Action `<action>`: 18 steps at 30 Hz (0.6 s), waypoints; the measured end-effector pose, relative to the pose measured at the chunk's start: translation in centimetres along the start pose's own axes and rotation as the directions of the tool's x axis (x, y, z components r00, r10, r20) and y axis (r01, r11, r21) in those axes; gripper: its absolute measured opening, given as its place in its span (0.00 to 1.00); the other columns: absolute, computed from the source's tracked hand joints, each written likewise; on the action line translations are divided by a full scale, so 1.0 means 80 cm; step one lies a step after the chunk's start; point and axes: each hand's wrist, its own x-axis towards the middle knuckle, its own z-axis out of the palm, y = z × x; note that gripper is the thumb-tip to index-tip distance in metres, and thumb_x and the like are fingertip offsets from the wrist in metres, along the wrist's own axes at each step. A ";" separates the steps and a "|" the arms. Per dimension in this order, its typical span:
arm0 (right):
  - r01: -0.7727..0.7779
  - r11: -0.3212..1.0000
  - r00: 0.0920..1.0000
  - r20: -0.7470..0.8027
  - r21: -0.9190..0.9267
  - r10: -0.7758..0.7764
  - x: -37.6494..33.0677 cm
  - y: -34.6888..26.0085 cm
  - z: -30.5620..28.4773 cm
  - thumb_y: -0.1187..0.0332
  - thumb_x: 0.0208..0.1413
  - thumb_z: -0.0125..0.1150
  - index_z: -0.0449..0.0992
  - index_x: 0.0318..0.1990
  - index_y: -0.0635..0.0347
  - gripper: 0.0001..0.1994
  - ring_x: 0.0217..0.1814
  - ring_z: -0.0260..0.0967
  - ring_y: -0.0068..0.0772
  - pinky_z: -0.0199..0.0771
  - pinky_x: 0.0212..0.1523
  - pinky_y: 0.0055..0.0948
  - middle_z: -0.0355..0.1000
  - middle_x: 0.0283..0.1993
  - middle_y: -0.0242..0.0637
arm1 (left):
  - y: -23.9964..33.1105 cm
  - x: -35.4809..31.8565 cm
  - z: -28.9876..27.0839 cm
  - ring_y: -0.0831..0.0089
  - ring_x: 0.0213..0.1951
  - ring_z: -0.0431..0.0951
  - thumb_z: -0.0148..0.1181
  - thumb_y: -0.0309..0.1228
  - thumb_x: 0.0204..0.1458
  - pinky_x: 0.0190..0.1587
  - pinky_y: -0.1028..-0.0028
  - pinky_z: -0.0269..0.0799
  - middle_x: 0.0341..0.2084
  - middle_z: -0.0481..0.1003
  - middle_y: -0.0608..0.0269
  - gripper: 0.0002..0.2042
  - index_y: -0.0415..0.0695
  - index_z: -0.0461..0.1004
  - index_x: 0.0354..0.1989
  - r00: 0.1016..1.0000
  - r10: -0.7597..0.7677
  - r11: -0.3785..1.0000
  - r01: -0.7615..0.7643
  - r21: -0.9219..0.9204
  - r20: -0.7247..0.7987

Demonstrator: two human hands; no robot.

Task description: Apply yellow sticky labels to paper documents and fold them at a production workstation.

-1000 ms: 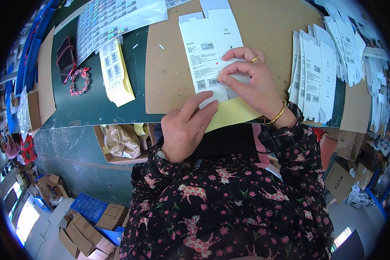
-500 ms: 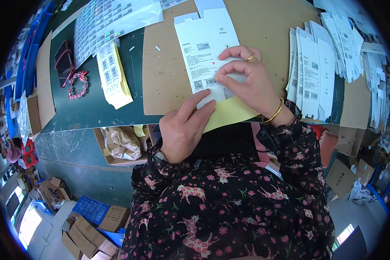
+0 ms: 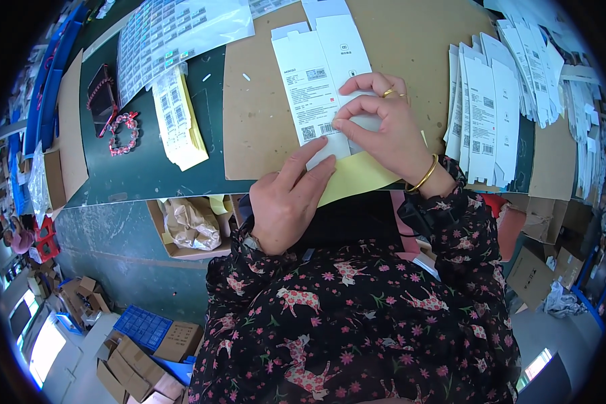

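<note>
On the brown cardboard [image 3: 256, 101], the white carton [image 3: 310, 87] already bears its barcode [image 3: 324, 128], right hand [image 3: 394, 133] fingertips meeting there, grip unclear, left hand [image 3: 286, 203] fingers slightly spread, neither yet lifted

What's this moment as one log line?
left hand: on flat white carton | right hand: thumb, forefinger together over carton | yellow sheet: between hands
</note>
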 end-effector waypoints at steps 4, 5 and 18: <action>0.009 0.998 1.000 -0.028 -0.055 -0.011 0.000 -0.003 0.006 0.65 0.52 0.80 0.86 0.34 0.54 0.08 0.67 0.61 0.41 0.60 0.71 0.42 0.75 0.57 0.28 | 0.000 -0.001 0.001 0.74 0.27 0.82 0.73 0.25 0.53 0.28 0.73 0.76 0.55 0.82 0.64 0.13 0.46 0.86 0.47 1.000 -0.002 1.000 0.002 0.013 -0.001; 0.008 0.997 0.999 -0.039 -0.074 -0.011 0.001 -0.005 0.008 0.64 0.52 0.80 0.84 0.34 0.54 0.09 0.67 0.61 0.42 0.61 0.71 0.42 0.75 0.56 0.28 | 0.000 -0.001 0.001 0.75 0.27 0.82 0.73 0.25 0.53 0.28 0.73 0.76 0.55 0.82 0.65 0.13 0.46 0.86 0.47 1.000 -0.002 1.000 0.002 0.014 -0.005; 0.071 0.995 0.972 -0.228 0.076 -0.052 0.009 0.036 0.046 0.65 0.39 0.83 0.77 0.34 0.48 0.17 0.58 0.69 0.46 0.68 0.58 0.46 0.73 0.47 0.32 | 0.009 0.002 0.000 0.57 0.37 0.87 0.73 0.22 0.56 0.40 0.65 0.83 0.54 0.84 0.54 0.09 0.42 0.87 0.45 0.993 -0.109 0.994 0.108 0.012 0.053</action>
